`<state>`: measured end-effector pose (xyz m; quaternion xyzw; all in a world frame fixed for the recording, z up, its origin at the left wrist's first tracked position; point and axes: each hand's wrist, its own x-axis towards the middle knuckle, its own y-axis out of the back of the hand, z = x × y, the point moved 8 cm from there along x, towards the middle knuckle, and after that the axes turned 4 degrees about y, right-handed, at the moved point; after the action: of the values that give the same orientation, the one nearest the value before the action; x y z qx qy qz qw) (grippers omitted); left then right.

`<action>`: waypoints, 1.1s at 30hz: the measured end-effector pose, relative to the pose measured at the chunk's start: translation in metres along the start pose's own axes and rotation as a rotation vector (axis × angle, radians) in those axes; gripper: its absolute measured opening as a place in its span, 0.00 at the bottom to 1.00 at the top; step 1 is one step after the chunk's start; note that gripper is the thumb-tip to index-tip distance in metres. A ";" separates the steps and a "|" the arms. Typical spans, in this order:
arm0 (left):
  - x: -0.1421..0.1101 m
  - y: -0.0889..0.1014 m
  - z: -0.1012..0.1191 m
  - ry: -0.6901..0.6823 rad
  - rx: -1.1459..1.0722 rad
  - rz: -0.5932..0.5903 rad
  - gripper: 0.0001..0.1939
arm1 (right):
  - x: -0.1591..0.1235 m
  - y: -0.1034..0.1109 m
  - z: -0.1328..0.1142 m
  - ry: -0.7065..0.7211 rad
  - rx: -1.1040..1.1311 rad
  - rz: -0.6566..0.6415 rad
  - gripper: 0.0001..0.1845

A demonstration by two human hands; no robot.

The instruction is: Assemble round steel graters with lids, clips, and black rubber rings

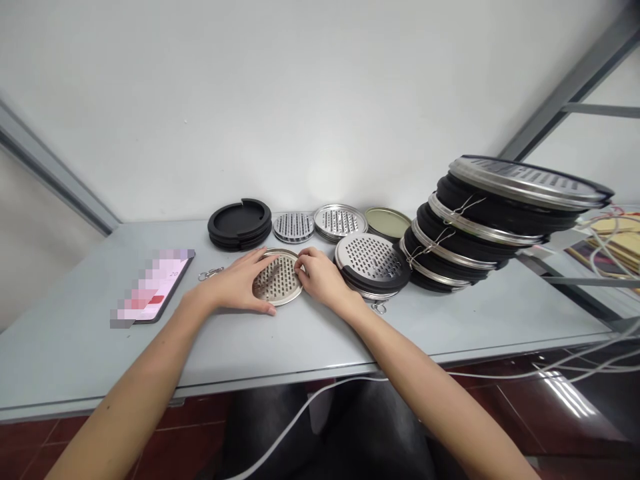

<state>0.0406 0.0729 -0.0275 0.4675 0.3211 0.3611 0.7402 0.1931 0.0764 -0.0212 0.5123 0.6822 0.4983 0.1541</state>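
Note:
A round slotted metal lid (278, 279) with a raised rim lies on the table before me. My left hand (237, 283) spans its left side, thumb at the front edge and fingers at the back, gripping it. At the right rim, my right hand (320, 277) is closed, its thumb and forefinger pinched on the edge; whether something small is also between them is hidden. Just right of that hand sits a stack of black rings and slotted lids (373, 263). Small wire clips (210, 273) lie by my left wrist, and another wire clip (379, 307) is near the stack.
Along the wall stand black rings (239, 223), slotted discs (294, 227), rimmed slotted lids (341, 221) and an olive-green lid (387, 222). A tall leaning stack of wired black-and-metal tins (480, 233) rises on the right. A phone (155, 290) lies left. A white cable (310, 400) hangs in front.

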 end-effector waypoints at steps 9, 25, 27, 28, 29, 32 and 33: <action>0.001 0.000 -0.001 -0.026 0.005 0.023 0.61 | -0.001 -0.001 0.000 -0.004 -0.026 -0.023 0.10; 0.000 0.002 0.003 -0.026 0.013 0.005 0.62 | 0.000 -0.004 -0.004 0.018 -0.194 -0.061 0.12; 0.000 0.002 0.004 -0.040 0.005 0.011 0.62 | -0.001 -0.004 -0.004 0.016 -0.193 -0.061 0.12; 0.000 0.003 0.005 -0.043 0.003 0.012 0.62 | -0.001 -0.004 -0.004 0.016 -0.188 -0.061 0.12; 0.000 0.003 0.004 -0.041 0.002 0.010 0.62 | -0.001 -0.003 -0.004 0.015 -0.179 -0.057 0.11; 0.000 0.002 0.003 -0.026 0.004 -0.001 0.63 | -0.001 0.001 -0.004 0.002 -0.133 -0.025 0.10; 0.000 0.002 0.003 -0.027 0.001 -0.001 0.63 | -0.001 0.004 -0.005 -0.001 -0.116 -0.008 0.10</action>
<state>0.0427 0.0722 -0.0251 0.4725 0.3114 0.3544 0.7444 0.1924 0.0728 -0.0165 0.5002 0.6541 0.5361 0.1859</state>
